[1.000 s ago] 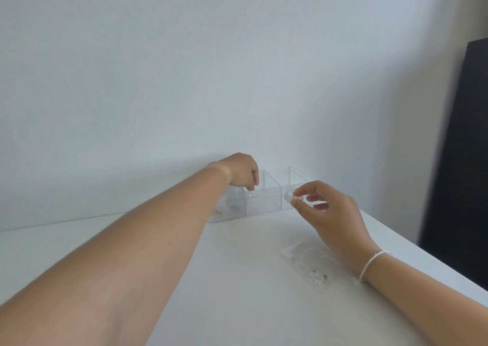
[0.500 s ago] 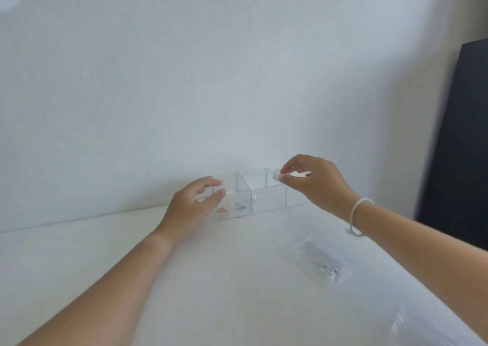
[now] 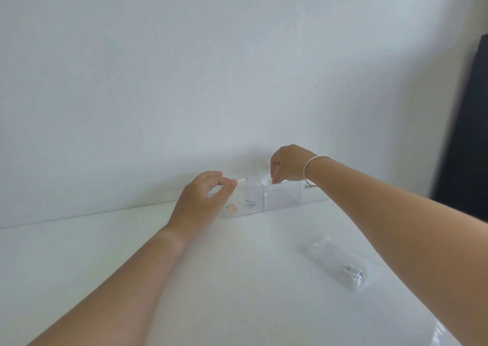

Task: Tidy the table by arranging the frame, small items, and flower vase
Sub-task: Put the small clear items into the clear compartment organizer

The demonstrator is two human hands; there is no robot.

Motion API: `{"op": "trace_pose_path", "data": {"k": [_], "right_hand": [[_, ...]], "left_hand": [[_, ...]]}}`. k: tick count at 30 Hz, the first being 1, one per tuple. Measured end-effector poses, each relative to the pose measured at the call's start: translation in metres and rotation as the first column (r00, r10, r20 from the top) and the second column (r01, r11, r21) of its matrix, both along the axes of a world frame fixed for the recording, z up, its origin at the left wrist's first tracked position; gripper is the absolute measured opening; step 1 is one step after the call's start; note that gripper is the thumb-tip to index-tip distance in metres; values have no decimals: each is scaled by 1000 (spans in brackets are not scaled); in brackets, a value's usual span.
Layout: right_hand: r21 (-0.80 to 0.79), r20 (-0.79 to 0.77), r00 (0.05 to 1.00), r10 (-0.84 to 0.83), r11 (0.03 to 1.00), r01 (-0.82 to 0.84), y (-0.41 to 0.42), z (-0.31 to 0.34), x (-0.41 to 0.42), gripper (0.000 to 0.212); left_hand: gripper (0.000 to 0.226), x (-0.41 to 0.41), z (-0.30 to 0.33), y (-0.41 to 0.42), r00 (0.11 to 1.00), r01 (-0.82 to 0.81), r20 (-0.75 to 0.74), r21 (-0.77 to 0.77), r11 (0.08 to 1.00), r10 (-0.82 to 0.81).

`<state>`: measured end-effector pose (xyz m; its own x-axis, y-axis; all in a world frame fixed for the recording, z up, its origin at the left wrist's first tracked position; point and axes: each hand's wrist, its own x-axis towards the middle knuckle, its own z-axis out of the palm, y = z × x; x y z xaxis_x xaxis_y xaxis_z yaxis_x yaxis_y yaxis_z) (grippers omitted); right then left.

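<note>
A clear acrylic organiser (image 3: 282, 199) with several compartments stands against the wall at the back of the white table (image 3: 237, 279). Its left compartment holds a small pink item (image 3: 232, 207) and a small blue-grey item (image 3: 248, 202). My left hand (image 3: 202, 200) rests at that compartment's near left side, fingers apart and holding nothing. My right hand (image 3: 289, 166) hangs over the middle compartment's rim, fingertips pinched downward on a small white item (image 3: 268, 180). No frame or flower vase is in view.
A clear plastic bag (image 3: 335, 255) with small silvery pieces (image 3: 353, 274) lies on the table under my right forearm. Another bit of clear plastic (image 3: 435, 337) shows at the bottom right edge. A dark panel (image 3: 467, 134) stands at the far right.
My right hand carried the small white item from the table's middle up and over the organiser's middle compartment. My left hand drew back from the organiser's top to its left front.
</note>
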<state>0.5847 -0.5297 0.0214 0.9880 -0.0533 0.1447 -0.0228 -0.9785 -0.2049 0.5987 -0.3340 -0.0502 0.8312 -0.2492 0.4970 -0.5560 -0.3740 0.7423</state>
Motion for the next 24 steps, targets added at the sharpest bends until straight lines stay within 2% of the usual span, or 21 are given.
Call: {"op": "trace_pose_path", "data": {"k": [4, 6, 10, 16, 24], "right_hand": [[2, -28, 1000, -8, 1000, 8, 1, -6, 4, 1], [49, -11, 1000, -6, 999, 6, -1, -8, 4, 10], [127, 73, 997, 19, 991, -29, -4, -11, 0, 13], [161, 167, 984, 58, 983, -85, -8, -8, -16, 15], [235, 321, 938, 127, 949, -209, -5, -8, -65, 13]], "left_hand": [[20, 5, 0, -3, 996, -44, 78, 35, 998, 41], [32, 8, -2, -3, 993, -76, 95, 72, 995, 69], [21, 8, 1, -5, 990, -88, 117, 96, 991, 76], [35, 8, 3, -6, 994, -80, 80, 130, 988, 71], [29, -9, 5, -2, 986, -127, 118, 71, 989, 118]]}}
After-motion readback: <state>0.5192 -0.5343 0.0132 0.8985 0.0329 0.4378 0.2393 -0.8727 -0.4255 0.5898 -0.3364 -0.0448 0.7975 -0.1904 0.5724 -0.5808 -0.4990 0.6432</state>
